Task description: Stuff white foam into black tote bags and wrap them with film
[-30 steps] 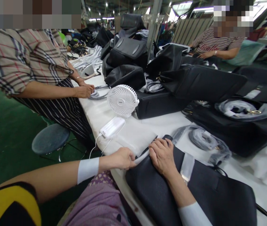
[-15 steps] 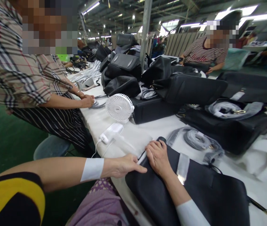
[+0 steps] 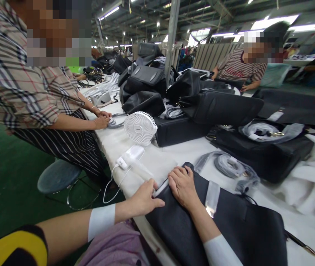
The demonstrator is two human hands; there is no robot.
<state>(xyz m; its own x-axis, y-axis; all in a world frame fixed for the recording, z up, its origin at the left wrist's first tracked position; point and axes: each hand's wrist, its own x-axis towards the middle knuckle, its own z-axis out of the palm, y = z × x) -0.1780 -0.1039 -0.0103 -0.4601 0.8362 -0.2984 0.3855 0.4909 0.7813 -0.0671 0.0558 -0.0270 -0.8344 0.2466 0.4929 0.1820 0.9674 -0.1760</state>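
Note:
A black handbag (image 3: 246, 221) lies on its side in front of me, with a clear-wrapped tab (image 3: 212, 194) across its upper part. My right hand (image 3: 182, 186) rests on the bag near its top edge, fingers curled over that edge. At the bag's left end my left hand (image 3: 143, 196) grips the corner, thumb on the black side and forefinger by a pale strip (image 3: 161, 187) along the opening. Some of its fingertips are hidden. Both wrists wear white bands.
A white fan (image 3: 140, 128) and a white corded device (image 3: 129, 157) stand beyond my hands on the table (image 3: 113, 144). Black bags (image 3: 224, 105) are piled behind; a wrapped coiled strap (image 3: 229, 166) lies to the right. A co-worker's hands (image 3: 103, 120) hold a strap; a stool (image 3: 59, 175) stands left.
My left hand has shifted slightly left, and its thumb and forefinger are further apart. My right hand stays on the handbag. The whole view has shifted a little.

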